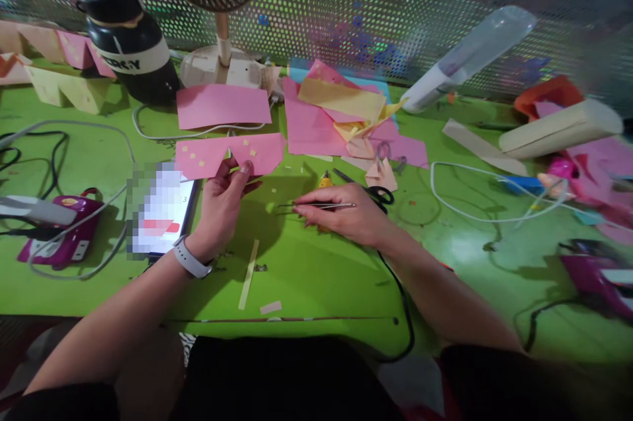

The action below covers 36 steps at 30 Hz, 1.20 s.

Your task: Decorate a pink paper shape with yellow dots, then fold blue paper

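My left hand pinches the lower edge of a pink paper strip dotted with several small pale-yellow squares. A pair of tweezers is in my right hand, its tips pointing left above the green tabletop. Just behind the right hand, a yellow tool with a pointed tip is mostly covered by the fingers. Black-handled scissors lie partly under the right hand. Below the hands are a thin pale paper strip and a short paper scrap.
A lit phone lies left of my left wrist. At the back stand a black bottle, a fan and piled coloured paper. A clear tube leans right. White cables and purple power strips flank the sides.
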Tool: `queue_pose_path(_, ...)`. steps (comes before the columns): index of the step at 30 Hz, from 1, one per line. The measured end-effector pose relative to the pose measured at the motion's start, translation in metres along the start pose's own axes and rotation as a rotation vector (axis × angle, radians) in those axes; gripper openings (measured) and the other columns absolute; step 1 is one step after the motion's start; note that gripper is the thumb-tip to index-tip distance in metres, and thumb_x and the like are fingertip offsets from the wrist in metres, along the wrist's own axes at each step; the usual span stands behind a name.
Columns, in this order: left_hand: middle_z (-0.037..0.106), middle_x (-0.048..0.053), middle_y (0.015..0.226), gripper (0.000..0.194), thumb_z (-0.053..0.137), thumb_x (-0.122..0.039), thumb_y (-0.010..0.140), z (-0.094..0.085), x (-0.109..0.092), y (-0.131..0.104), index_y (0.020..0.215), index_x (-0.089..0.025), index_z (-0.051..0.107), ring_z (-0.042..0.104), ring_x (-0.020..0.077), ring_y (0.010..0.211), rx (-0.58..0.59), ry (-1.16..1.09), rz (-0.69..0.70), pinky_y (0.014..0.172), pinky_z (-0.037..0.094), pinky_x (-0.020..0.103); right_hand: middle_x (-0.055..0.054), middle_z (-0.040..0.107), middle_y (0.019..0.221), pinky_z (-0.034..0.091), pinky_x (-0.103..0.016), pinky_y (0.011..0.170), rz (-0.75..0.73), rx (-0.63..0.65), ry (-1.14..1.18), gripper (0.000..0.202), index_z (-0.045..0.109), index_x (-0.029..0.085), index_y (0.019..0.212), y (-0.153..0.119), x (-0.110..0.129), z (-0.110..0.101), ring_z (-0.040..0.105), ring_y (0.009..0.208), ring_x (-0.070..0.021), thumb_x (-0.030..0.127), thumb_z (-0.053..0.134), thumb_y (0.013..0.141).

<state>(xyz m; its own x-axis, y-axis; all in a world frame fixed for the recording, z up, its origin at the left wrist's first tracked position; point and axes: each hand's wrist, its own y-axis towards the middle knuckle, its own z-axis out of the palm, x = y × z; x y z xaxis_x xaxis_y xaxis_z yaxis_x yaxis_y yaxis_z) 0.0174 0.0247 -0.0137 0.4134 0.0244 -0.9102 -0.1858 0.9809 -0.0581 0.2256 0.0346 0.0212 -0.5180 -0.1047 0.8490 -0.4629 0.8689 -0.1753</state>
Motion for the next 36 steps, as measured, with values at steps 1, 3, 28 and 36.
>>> queue_pose_path(1, 0.068, -0.002, 0.087, 0.017, 0.074, -0.032, 0.08, 0.0, 0.0, 0.0, 0.089, -0.022, 0.064, 0.069, 0.0116, 0.08, 0.0, 0.002, -0.001, 0.076, 0.059, 0.024, -0.005, 0.076, 0.075, 0.048, -0.024, 0.048, 0.024, 0.017, -0.013, 0.03, 0.078, 0.016, 0.094, 0.003, 0.003, 0.0, 0.065, 0.055, -0.0131, 0.041, 0.072, 0.079)
queue_pose_path(3, 0.068, -0.002, 0.087, 0.018, 0.074, -0.032, 0.08, 0.0, 0.001, 0.0, 0.09, -0.021, 0.063, 0.07, 0.0122, 0.081, -0.001, 0.006, -0.004, 0.075, 0.06, 0.024, -0.005, 0.076, 0.078, 0.049, -0.024, 0.05, 0.038, 0.03, -0.038, 0.031, 0.078, 0.016, 0.093, 0.007, 0.006, 0.001, 0.065, 0.057, -0.0135, 0.041, 0.077, 0.073)
queue_pose_path(28, 0.069, -0.002, 0.088, 0.015, 0.073, -0.03, 0.081, 0.002, -0.003, 0.0, 0.09, -0.021, 0.064, 0.07, 0.012, 0.078, -0.004, 0.009, -0.043, 0.075, 0.059, 0.024, -0.006, 0.078, 0.089, 0.064, -0.036, 0.071, -0.103, -0.299, 0.044, 0.023, 0.078, 0.019, 0.095, 0.02, -0.02, 0.02, 0.074, 0.074, -0.0201, 0.036, 0.074, 0.079)
queue_pose_path(36, 0.071, 0.0, 0.091, 0.018, 0.073, -0.033, 0.081, 0.0, 0.0, 0.001, 0.091, -0.022, 0.064, 0.071, 0.0141, 0.081, -0.002, 0.031, -0.022, 0.073, 0.059, 0.026, -0.006, 0.078, 0.087, 0.064, -0.033, 0.069, -0.088, -0.291, 0.093, 0.022, 0.078, 0.019, 0.093, 0.023, -0.021, 0.019, 0.074, 0.073, -0.0193, 0.035, 0.076, 0.078)
